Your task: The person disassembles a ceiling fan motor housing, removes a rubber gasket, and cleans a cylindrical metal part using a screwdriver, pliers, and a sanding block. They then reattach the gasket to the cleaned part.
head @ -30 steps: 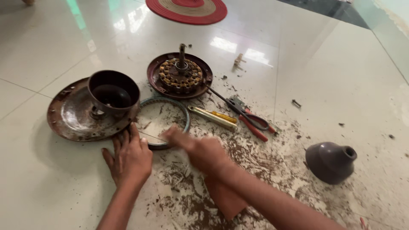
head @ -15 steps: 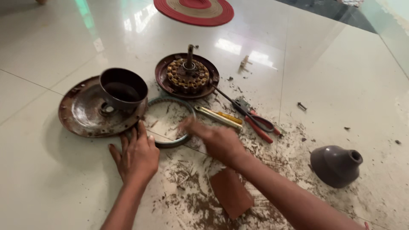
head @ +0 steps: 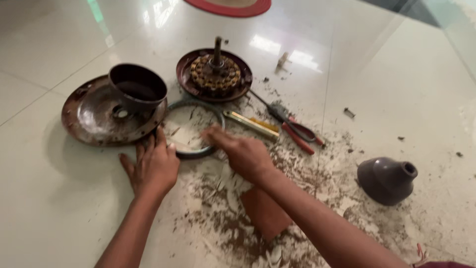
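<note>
I take this for a home floor used as a makeshift workshop — glossy white floor tiles (head: 59, 44), a woven red mat (head: 233, 6), and pliers (head: 292, 126) among motor parts (head: 215, 74) and scattered debris

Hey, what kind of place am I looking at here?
Probably a home floor used as a makeshift repair spot: glossy white floor tiles, a woven round mat, and pliers beside an opened motor.
</note>
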{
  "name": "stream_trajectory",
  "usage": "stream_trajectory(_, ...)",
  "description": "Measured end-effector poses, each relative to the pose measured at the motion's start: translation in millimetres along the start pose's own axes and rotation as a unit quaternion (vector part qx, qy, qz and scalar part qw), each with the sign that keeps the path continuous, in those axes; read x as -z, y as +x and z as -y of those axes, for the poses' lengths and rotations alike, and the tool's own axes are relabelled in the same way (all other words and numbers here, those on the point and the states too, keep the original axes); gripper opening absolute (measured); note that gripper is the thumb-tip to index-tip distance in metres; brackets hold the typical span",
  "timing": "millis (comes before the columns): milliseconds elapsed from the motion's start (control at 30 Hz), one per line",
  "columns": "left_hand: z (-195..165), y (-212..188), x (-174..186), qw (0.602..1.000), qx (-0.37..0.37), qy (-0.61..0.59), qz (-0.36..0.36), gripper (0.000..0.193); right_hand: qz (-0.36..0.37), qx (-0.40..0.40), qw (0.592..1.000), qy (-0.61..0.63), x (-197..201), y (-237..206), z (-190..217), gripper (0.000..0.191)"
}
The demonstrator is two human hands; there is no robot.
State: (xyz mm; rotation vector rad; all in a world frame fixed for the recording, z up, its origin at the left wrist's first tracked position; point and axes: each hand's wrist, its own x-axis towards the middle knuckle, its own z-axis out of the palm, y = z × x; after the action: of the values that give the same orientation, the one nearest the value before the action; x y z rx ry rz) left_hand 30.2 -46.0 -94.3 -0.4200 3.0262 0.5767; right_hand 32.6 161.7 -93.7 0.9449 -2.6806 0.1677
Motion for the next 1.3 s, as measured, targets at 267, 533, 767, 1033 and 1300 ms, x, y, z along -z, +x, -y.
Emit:
stream_trajectory(267,0.2,0.2,11.7,0.999,-0.001,0.015,0.030,0.067,0.067,-0.065,0.995,0.045,1.0,12.0,2.5,0.055)
stream_trajectory(533,-1.5,6.5,16.2,0.999,0.014,0.023,0.034,0.067,-0.064,0.027,0.994,0.080,-1.0,0.8,2.1,0.057)
stream_trajectory(767,-0.9,-3.6,11.7,0.999,0.000,0.035,-0.008,0.060,-0.032,-0.027,0.998,0.051,2.3,4.9,13.3,0.057)
stream_trajectory(1033,-23.3,-21.4,-17.5,0.997,0.055,0.048,-0.020,0.080,-0.067,-0.075,0.995,0.014,0.6,4.2,33.7,0.064)
stream_trajectory(1300,-8.2,10.8,-0.8,0.999,-0.007,-0.020,0.045,0.078,-0.008,-0.121,0.989,0.079,-11.4,8.5,58.4,0.046)
